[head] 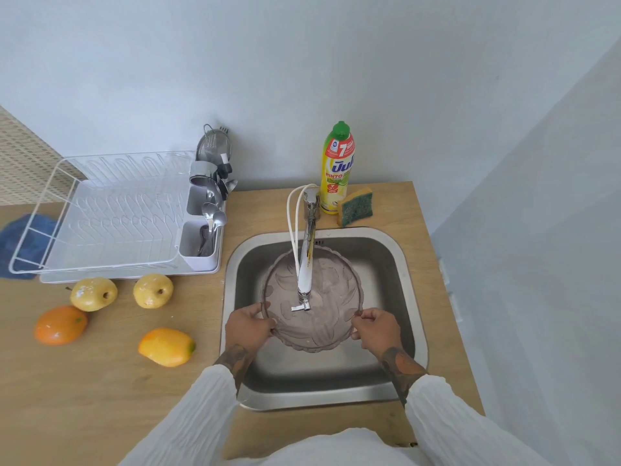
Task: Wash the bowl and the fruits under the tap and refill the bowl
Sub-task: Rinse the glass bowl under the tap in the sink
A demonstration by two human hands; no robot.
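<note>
A clear, patterned glass bowl (327, 284) is held inside the steel sink (408, 307), under the tap (307, 264). My left hand (248, 326) grips its near left rim and my right hand (376, 327) grips its near right rim. I cannot make out any water running from the tap. On the wooden counter to the left of the sink lie two yellow apples (94, 293) (153, 290), an orange mango (60, 325) and a yellow mango (167, 346). The bowl holds no fruit.
A white dish rack (100, 213) with a cutlery holder (201, 237) stands at the back left, a blue cloth (20, 243) beside it. A dish soap bottle (337, 169) and a sponge (356, 207) sit behind the sink. Walls close in behind and on the right.
</note>
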